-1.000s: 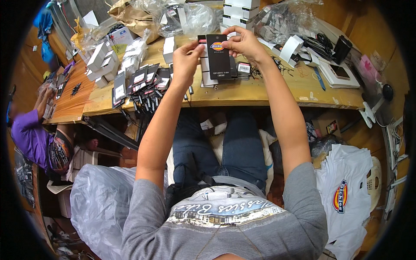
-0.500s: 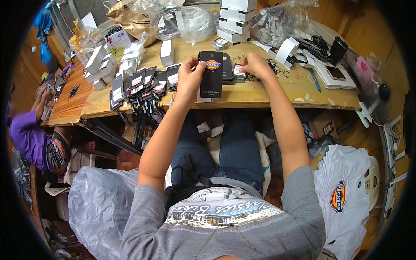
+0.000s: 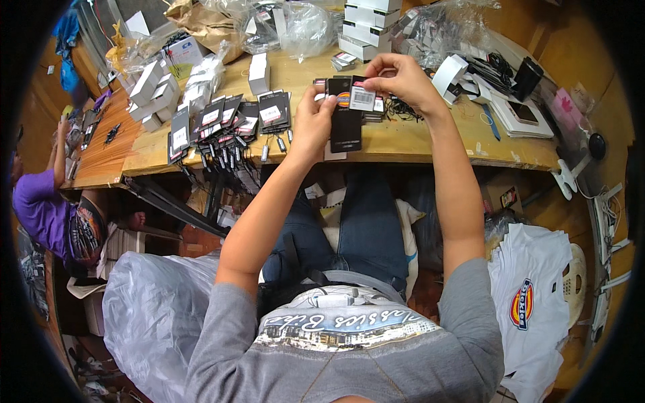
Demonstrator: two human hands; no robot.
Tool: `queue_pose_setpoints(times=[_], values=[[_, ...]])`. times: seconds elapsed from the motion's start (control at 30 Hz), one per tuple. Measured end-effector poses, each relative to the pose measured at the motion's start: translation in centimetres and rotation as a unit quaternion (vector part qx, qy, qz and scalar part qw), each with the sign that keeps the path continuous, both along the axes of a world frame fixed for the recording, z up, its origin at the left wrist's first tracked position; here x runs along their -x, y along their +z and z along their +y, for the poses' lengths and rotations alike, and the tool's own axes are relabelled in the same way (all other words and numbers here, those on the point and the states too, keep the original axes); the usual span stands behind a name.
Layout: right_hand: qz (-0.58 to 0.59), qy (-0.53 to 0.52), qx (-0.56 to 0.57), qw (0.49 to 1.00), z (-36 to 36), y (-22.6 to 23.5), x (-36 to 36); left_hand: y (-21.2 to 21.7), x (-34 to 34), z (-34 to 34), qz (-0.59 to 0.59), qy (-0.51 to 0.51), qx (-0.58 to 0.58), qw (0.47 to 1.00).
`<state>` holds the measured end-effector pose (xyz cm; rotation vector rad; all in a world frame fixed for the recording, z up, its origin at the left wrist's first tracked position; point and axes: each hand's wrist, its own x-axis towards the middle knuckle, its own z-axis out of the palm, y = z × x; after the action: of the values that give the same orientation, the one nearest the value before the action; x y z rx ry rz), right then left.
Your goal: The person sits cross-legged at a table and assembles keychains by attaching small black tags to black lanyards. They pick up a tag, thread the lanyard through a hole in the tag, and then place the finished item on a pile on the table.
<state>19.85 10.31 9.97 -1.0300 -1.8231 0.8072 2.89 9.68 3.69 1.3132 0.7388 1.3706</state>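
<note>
Our right hand [image 3: 403, 82], newly lifted, brings a pinched white label [image 3: 363, 99] to the black tag [image 3: 346, 131] our left hand [image 3: 314, 127] pinches.

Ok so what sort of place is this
Probably a small workshop or packing room, judging by the black tags piled on the wooden worktable and the stacked white boxes toward its back.

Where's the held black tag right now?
Head view, upper middle: the black tag is in the left hand, near the table's front edge, with the right hand's white label at its upper right.
</note>
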Motion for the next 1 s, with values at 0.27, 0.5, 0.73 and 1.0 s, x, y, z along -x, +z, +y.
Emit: queue_pose_setpoints(times=[0.27,0.5,0.73,1.0], values=[[-0.162,-0.198,-0.078,0.964,4.3,-2.8,-2.2,0.6,-1.1,-1.3,-0.033,-0.018,0.027,0.999],[-0.383,-0.304,-0.033,0.872,7.5,-6.3,-5.0,0.4,0.8,-1.5,-0.048,-0.040,0.036,0.997],[0.190,-0.200,-0.026,0.961,8.6,-3.0,-7.7,0.4,1.5,-2.2,-0.073,-0.072,0.049,0.994],[0.026,-0.054,-0.076,0.995,0.0,3.0,-4.7,2.2,2.0,-4.0,-0.078,-0.169,0.053,0.981]])
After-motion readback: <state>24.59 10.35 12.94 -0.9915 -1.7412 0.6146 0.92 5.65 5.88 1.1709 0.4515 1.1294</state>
